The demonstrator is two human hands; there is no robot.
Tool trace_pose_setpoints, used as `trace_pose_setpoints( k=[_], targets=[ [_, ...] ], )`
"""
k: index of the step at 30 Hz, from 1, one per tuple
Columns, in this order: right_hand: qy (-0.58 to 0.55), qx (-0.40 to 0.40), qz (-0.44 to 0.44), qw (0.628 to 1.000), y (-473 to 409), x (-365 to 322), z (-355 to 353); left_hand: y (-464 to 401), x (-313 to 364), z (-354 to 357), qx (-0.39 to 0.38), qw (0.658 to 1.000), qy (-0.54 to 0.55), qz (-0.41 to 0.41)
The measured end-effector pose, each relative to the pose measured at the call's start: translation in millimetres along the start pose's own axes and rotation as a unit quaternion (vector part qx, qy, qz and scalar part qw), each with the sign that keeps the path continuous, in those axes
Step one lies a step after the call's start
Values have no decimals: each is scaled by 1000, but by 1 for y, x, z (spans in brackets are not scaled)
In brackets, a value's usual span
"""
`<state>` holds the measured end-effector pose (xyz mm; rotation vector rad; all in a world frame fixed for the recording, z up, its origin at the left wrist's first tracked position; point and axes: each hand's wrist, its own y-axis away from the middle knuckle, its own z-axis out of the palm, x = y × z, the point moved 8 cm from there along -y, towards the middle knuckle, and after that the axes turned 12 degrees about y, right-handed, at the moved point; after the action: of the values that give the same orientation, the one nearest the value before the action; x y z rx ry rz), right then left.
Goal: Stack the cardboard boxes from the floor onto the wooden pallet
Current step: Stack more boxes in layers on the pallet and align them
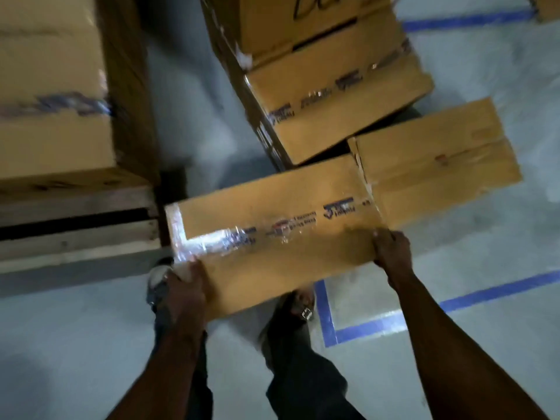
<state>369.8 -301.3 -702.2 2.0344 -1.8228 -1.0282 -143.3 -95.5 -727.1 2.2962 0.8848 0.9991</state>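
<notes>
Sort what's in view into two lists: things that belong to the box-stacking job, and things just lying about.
Part of the job:
- taped cardboard box, gripped by the left hand and right hand
- wooden pallet with a large box on it
- stacked boxes and a plain box still to be moved

Just there:
- blue floor tape

both hands [183,286] [392,248] curled, arms outstretched
</notes>
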Motion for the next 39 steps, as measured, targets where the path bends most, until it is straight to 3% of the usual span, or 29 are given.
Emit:
trace_pose_setpoints(
  k=[7,12,14,20,26,35,39],
  targets=[
    [27,-34,-63,997,116,-91,-118,131,100,-136,-19,994,109,-20],
    [59,-37,-157,985,190,-222,-167,183,149,-252,-10,993,115,-41],
    [65,-28,-201,977,211,-279,-170,195,165,-298,7,983,175,-51],
    [78,-45,-304,948,292,-450,-143,192,194,-424,57,955,289,-15],
    [64,-61,-384,919,394,-584,-110,158,179,-513,50,923,381,-18],
    [94,-85,-382,916,454,-668,-35,130,160,-582,53,902,429,-15],
    [118,-122,-414,894,475,-707,-8,102,161,-595,56,897,437,-29]
  ],
)
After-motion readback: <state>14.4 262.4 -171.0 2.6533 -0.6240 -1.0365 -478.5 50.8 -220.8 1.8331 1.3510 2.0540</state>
